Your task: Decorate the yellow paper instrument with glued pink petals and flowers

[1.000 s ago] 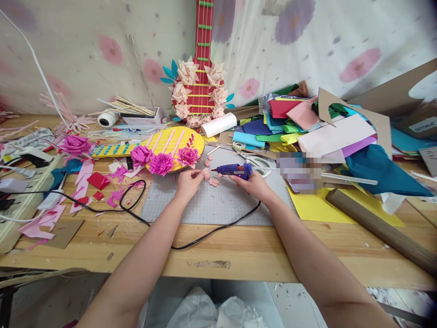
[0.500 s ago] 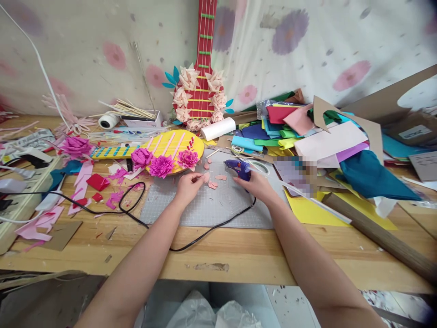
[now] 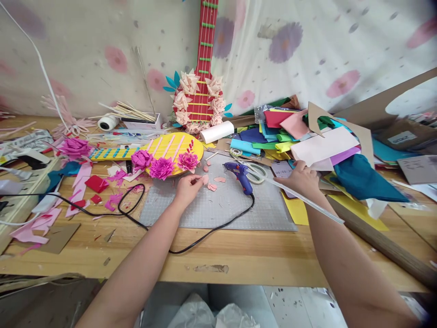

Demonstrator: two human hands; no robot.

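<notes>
The front edge of a grey gridded cutting mat is crossed by a thin black cable, looped on the wooden table to the mat's left. Over the left half of the mat, a small pale-pink paper petal is pinched between the thumb and fingertips of the left hand. More pink paper pieces are scattered on the mat just beside it. On the right half of the mat, a blue pistol-shaped glue gun is laid, ungripped. At the mat's right edge, a flat phone with a lit timer screen is partly covered by the right hand; its fingers are slightly spread and bent, and whether the screen is touched cannot be told.

The mat's far-left corner is overlapped by a yellow guitar-shaped piece trimmed with magenta paper flowers. Beyond the mat, to the left, thin wooden sticks are held in and across a low white box. Beyond its right side, folded coloured papers are heaped, with clear plastic wrapping beside them. Farthest back, behind the mat, a red guitar-shaped piece is stood upright.
</notes>
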